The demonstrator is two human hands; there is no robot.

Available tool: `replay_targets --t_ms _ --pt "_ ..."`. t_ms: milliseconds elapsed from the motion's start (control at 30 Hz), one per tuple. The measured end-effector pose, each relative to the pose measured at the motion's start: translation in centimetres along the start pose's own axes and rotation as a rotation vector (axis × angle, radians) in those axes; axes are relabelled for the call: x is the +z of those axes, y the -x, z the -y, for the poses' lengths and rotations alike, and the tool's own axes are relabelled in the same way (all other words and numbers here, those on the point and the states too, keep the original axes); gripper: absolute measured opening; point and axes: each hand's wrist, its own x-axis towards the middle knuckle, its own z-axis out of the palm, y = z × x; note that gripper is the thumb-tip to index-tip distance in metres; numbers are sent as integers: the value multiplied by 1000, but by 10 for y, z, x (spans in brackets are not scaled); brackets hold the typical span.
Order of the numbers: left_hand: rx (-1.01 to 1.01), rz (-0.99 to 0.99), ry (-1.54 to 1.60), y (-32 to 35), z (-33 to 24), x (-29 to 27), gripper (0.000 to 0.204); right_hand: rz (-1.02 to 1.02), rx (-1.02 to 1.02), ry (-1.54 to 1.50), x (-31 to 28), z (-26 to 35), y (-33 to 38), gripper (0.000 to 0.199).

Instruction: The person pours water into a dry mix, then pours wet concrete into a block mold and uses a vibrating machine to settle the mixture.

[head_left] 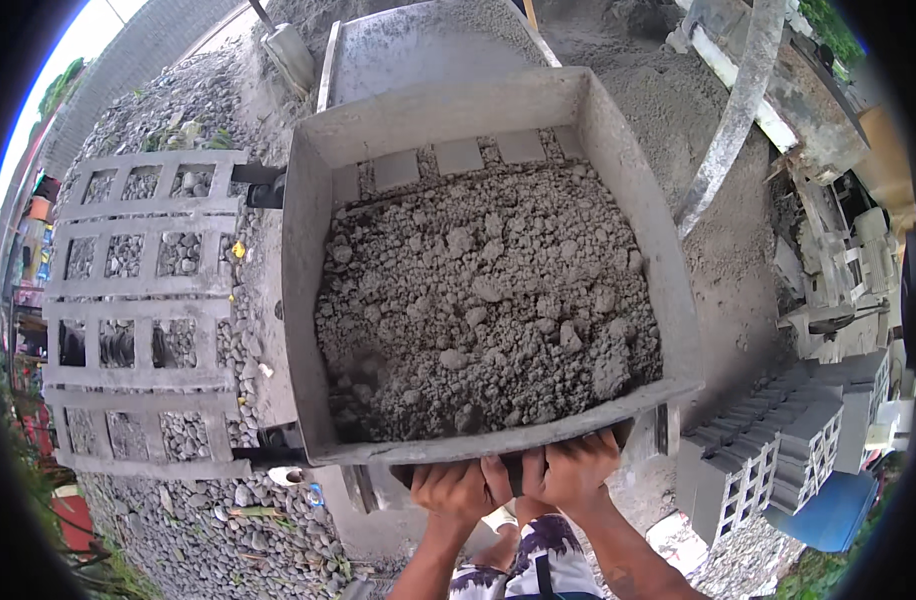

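Observation:
A grey metal box, open at the top, fills the middle of the view. Crumbly grey concrete mix with many lumps covers most of its inside. Along the far side, flat plates with gaps between them show past the mix. My left hand and my right hand are side by side at the box's near wall, just below its rim. Both are closed, fingers curled over the edge there and thumbs close together. Exactly what the fingertips wrap under the rim is partly hidden.
Several hollow concrete blocks lie in rows at the left, on gravel. More blocks stand at the lower right by a blue container. A metal bar slants at the upper right. Beyond the box lies a sloping tray.

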Motion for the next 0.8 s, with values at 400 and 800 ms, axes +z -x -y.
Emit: replay_targets --t_ms 400,800 --pt "-164 119 -107 -275 117 132 49 78 41 -41 144 -80 -291 44" --pt "-184 360 -133 -102 28 12 49 365 141 1 13 -9 -94 47"
